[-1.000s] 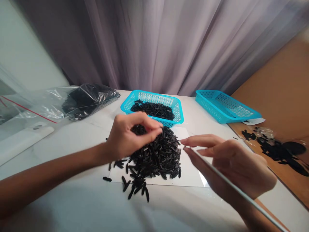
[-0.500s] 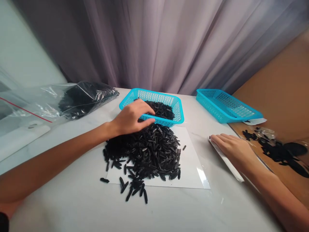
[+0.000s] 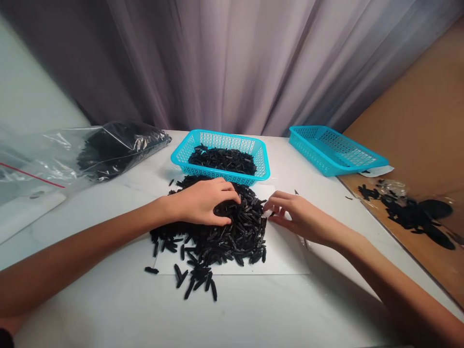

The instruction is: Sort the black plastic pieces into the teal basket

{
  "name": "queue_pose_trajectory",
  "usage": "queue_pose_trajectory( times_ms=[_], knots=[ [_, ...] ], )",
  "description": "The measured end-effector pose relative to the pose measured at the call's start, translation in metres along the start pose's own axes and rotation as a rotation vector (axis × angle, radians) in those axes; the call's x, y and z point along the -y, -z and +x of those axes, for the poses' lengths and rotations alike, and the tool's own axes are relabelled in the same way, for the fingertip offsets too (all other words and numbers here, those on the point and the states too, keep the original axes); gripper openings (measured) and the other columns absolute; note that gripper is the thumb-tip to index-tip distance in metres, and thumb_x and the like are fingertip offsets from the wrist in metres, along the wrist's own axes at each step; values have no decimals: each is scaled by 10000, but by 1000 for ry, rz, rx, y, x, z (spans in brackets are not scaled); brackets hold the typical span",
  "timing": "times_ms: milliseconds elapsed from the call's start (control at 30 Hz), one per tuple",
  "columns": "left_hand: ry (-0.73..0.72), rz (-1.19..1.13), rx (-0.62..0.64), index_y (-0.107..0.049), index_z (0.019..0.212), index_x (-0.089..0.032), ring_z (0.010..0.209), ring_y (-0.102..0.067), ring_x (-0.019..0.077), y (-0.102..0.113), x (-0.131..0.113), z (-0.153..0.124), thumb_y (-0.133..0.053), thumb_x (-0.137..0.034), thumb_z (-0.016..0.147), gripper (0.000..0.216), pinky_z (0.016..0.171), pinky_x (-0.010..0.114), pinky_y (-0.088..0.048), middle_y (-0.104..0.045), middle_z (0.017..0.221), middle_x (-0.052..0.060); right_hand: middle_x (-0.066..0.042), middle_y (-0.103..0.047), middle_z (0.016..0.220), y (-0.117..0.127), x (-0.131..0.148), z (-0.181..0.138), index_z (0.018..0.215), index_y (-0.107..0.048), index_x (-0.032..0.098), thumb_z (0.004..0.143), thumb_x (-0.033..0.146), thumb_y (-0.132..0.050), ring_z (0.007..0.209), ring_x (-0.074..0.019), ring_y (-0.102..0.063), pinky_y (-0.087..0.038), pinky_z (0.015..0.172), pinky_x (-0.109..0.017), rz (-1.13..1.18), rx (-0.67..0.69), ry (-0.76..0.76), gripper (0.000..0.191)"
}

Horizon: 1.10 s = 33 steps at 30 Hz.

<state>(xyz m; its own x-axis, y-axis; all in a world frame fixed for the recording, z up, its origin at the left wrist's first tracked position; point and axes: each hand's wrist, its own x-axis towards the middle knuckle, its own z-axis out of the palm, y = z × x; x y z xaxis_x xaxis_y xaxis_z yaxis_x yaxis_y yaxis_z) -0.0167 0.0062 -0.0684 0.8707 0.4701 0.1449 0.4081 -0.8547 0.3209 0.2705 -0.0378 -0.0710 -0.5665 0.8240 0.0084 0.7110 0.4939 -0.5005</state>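
Note:
A heap of small black elongated pieces [image 3: 242, 237] lies on a white sheet [image 3: 286, 256]. My left hand [image 3: 203, 200] rests over the top of the heap, palm down, its thumb apart from its curved fingers. At the heap's right edge, my right hand [image 3: 295, 212] has its thumb and fingertips drawn close together around a small whitish bit [image 3: 267, 213], too small to name. A thin pointed thing [image 3: 297, 193] shows behind that hand, mostly hidden. Just beyond the heap stands a blue perforated basket [image 3: 221, 173] holding more black pieces.
A second blue basket [image 3: 328, 166] sits at the back right. Beyond the table's right edge are black pieces and crumpled clear plastic [image 3: 393, 187] on a brown surface. At the left lies a clear bag [image 3: 119, 150] of black material. A grey curtain [image 3: 232, 72] hangs behind.
My left hand has moved from the near basket's rim down onto the heap. My right hand has come left from the table's right side to the heap; the white strip under it no longer shows there.

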Motion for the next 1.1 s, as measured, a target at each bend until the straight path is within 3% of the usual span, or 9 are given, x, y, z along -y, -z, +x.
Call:
queue_pose_trajectory(
  times_ms=[100, 300, 400, 500, 633, 767, 867, 967, 1100],
  knots=[
    [12, -29, -17, -667, 1144, -220, 1049, -616, 252, 1, 0, 2, -685, -265, 836, 311, 913, 387, -481, -670, 1141, 69, -44, -647, 840, -13, 7, 11, 889, -610, 206, 871, 227, -621, 731, -188, -619, -527, 672, -338, 111, -64, -45, 31],
    [4, -161, -53, -713, 1080, -208, 946, -663, 200, 8, 0, 2, -655, -157, 856, 237, 871, 329, -482, -723, 1009, 43, -74, -622, 1181, -26, 25, 22, 1213, -563, 237, 946, 184, -475, 989, -192, -620, -546, 861, -370, 254, -89, 19, 285],
    [33, -249, -117, -721, 1044, -201, 937, -683, 176, 12, -2, 1, -681, -137, 847, 211, 839, 288, -489, -747, 1004, 22, -76, -609, 1223, -24, 42, 27, 1242, -573, 258, 1004, 338, -467, 1054, -223, -598, -524, 911, -414, 281, -48, 21, 273],
    [77, -314, -176, -731, 1014, -186, 925, -696, 156, 15, -4, 0, -710, -170, 853, 163, 812, 256, -499, -761, 1015, 16, -109, -589, 1211, -31, 55, 35, 1270, -554, 224, 872, 565, -657, 1077, -283, -571, -512, 929, -468, 222, -46, 17, 534],
    [98, -300, -217, -758, 978, -197, 868, -697, 139, 24, -4, -1, -727, -160, 835, 151, 792, 238, -501, -772, 952, -3, -134, -556, 1182, -55, 59, 49, 1309, -497, 191, 708, 606, -802, 1096, -337, -511, -488, 941, -527, 80, -159, 32, 792],
    [155, -286, -290, -766, 988, -211, 826, -682, 131, 39, 0, -5, -725, -203, 836, 157, 732, 223, -502, -771, 947, -3, -136, -551, 1169, -71, 56, 57, 1227, -519, 201, 823, 501, -735, 1076, -334, -499, -476, 922, -528, 32, -228, 59, 547],
    [151, -248, -182, -765, 985, -215, 789, -673, 129, 46, 3, -8, -719, -230, 843, 150, 681, 222, -494, -769, 919, -4, -113, -569, 1100, -69, 53, 58, 1121, -529, 206, 879, 385, -681, 1001, -294, -536, -482, 850, -459, 83, -210, 67, 337],
    [107, -179, -116, -763, 973, -208, 750, -669, 127, 47, 3, -10, -681, -158, 844, 161, 665, 229, -486, -762, 879, 2, -69, -595, 1017, -62, 50, 58, 1024, -521, 216, 877, 311, -674, 897, -242, -570, -465, 770, -377, 165, -190, 72, 233],
    [114, -152, -151, -759, 959, -201, 736, -673, 123, 50, 2, -12, -677, -134, 836, 162, 655, 221, -491, -759, 874, 1, -31, -647, 971, -49, 46, 58, 1018, -525, 219, 907, 274, -637, 839, -200, -588, -440, 749, -329, 219, -210, 82, 166]
  ],
)
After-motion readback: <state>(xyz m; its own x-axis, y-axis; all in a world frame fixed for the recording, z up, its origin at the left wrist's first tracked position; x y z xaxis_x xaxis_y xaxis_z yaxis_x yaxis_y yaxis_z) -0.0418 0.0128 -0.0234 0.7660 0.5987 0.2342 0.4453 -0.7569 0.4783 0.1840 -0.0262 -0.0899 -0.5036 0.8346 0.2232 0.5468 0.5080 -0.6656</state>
